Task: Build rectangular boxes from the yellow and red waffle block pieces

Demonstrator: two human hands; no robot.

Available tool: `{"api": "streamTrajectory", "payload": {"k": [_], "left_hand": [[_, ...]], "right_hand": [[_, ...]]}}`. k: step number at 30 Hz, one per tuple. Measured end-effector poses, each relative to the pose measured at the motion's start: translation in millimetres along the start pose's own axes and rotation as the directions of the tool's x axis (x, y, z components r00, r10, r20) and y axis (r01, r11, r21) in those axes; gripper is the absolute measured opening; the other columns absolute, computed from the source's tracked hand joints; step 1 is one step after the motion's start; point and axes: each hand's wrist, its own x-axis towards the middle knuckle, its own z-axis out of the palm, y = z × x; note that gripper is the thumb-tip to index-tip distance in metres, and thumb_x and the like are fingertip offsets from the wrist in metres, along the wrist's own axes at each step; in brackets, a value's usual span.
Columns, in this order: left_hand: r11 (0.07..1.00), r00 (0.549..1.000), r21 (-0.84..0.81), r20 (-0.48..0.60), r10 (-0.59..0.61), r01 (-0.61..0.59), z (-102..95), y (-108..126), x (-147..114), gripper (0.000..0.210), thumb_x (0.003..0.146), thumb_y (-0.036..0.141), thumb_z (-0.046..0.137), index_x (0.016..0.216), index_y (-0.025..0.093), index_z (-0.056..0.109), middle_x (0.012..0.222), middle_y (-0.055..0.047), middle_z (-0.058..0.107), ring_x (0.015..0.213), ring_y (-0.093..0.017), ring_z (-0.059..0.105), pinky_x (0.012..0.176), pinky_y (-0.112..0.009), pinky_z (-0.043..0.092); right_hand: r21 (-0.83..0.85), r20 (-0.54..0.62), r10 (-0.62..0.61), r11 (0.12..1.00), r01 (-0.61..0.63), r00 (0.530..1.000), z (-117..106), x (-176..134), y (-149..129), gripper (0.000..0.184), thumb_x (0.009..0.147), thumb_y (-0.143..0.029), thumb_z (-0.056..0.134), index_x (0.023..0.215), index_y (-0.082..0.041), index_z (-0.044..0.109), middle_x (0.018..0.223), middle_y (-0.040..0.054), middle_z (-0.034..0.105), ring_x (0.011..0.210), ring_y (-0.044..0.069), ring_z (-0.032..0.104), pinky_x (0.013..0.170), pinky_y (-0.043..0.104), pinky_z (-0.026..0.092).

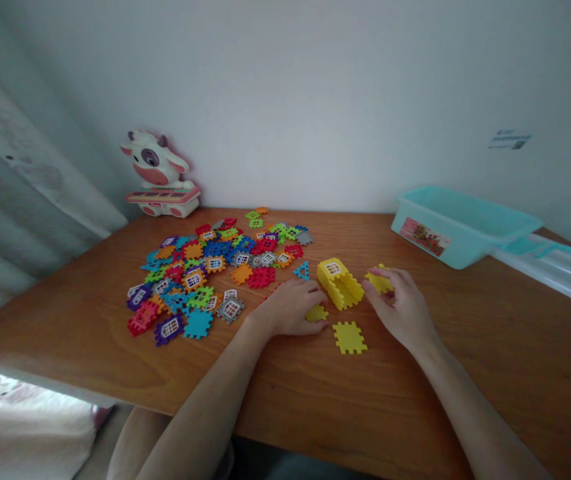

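A partly built yellow box (340, 287) of interlocking tiles stands between my hands, its near side uncovered and a white window on its top. My left hand (292, 308) rests left of it, thumb and fingers curled round the edges of a yellow square tile (317, 313) low over the table; its palm side is hidden. To the right of the box, my right hand (402, 303) pinches another yellow square tile (381, 281) between thumb and fingers. A third yellow tile (350, 338) lies flat in front of the box.
Many coloured interlocking tiles (208, 311) are heaped to the left on the wooden table (305, 393). At the back left sits a cow-shaped toy keyboard (162, 193). An aqua bin (458, 237) and its clear lid (560, 263) are at the right.
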Motion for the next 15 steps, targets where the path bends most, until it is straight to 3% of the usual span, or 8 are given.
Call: {"api": "streamTrajectory", "payload": {"k": [6, 12, 15], "left_hand": [[0.999, 1.000, 0.042, -0.001, 0.013, -0.013, 0.2, 0.7, 0.8, 0.034, 0.092, 0.048, 0.060, 0.112, 0.022, 0.068, 0.112, -0.008, 0.069, 0.102, -0.027, 0.067, 0.091, -0.038, 0.051], [0.998, 0.998, 0.046, -0.051, -0.029, 0.031, 1.0, 1.0, 2.9, 0.034, 0.092, 0.051, 0.061, 0.108, 0.021, 0.066, 0.112, -0.010, 0.068, 0.106, -0.028, 0.065, 0.094, -0.040, 0.051], [0.995, 0.983, 0.031, -0.163, -0.084, 0.090, 3.8, 0.7, 4.3, 0.034, 0.090, 0.048, 0.065, 0.108, 0.019, 0.063, 0.115, -0.012, 0.065, 0.112, -0.030, 0.061, 0.099, -0.044, 0.049]], "right_hand": [[-0.044, 0.102, -0.045, 0.998, 0.050, 0.994, 5.2, -4.1, 3.6, 0.038, 0.090, -0.053, 0.063, 0.112, -0.021, 0.067, 0.113, 0.0113, 0.065, 0.103, 0.028, 0.067, 0.088, 0.042, 0.056], [-0.079, 0.157, -0.022, 0.996, 0.035, 0.987, 7.5, -3.9, 8.0, 0.029, 0.094, -0.043, 0.054, 0.098, -0.021, 0.071, 0.103, 0.0118, 0.071, 0.092, 0.028, 0.070, 0.082, 0.042, 0.057], [-0.094, 0.110, -0.007, 0.995, 0.017, 0.994, 6.2, -1.7, 9.2, 0.029, 0.095, -0.040, 0.050, 0.095, -0.020, 0.072, 0.102, 0.0124, 0.073, 0.090, 0.028, 0.071, 0.078, 0.042, 0.057]]}}
